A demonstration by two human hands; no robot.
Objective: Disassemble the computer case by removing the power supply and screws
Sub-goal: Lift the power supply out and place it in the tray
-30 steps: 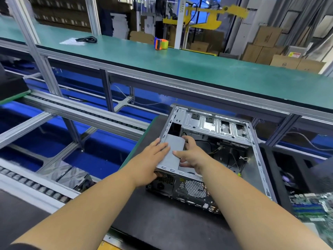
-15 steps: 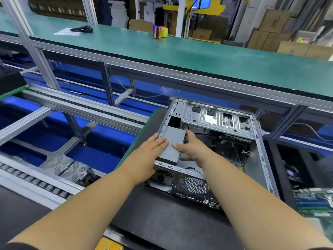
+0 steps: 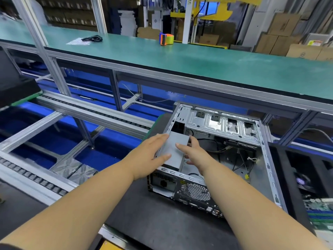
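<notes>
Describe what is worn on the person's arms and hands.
Both forearms are bare and so are the left hand and right hand: no gloves, rings, watch or wrist strap show. A dark sleeve edge peeks in at the bottom left corner, on the left arm. The right arm shows no sleeve in view.

A green-topped workbench [image 3: 198,56] on an aluminium frame [image 3: 115,91] spans the room above a roller conveyor [image 3: 32,177], with stacked cardboard boxes [image 3: 281,33] and yellow machinery [image 3: 216,13] behind.
</notes>
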